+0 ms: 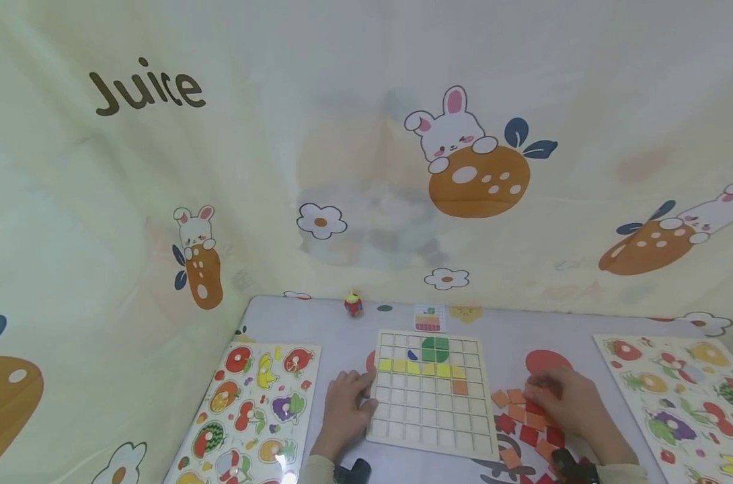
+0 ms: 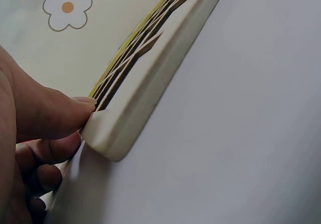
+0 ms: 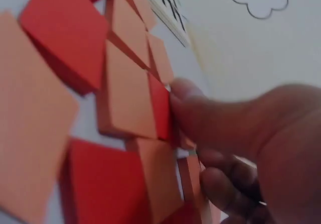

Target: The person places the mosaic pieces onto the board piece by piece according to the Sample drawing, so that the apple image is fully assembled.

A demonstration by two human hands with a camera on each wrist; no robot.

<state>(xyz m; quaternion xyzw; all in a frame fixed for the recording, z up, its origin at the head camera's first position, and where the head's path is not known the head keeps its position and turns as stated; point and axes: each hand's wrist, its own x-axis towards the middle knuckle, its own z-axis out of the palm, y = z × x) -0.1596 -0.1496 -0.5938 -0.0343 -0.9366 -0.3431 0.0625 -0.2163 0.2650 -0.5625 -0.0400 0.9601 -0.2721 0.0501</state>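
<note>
A white grid board [image 1: 430,430] lies on the table, with yellow tiles [image 1: 413,367] along one row, green tiles [image 1: 435,349], a small blue piece [image 1: 412,354] and one orange tile [image 1: 459,387] in its cells. My left hand [image 1: 345,409] holds the board's left edge; in the left wrist view the thumb [image 2: 60,108] lies on the frame's corner and the other fingers curl beside it. To the board's right, my right hand [image 1: 563,400] pinches a red square tile [image 3: 160,103] within a loose pile of orange tiles [image 3: 128,93] and red tiles [image 3: 70,33]. Its index fingertip is hidden behind the thumb.
A printed fruit puzzle board [image 1: 251,403] lies at the left, another [image 1: 675,390] at the right. Behind the grid board are a small pattern card [image 1: 430,318] and a little toy figure [image 1: 353,304]. A printed curtain [image 1: 366,134] hangs behind the table.
</note>
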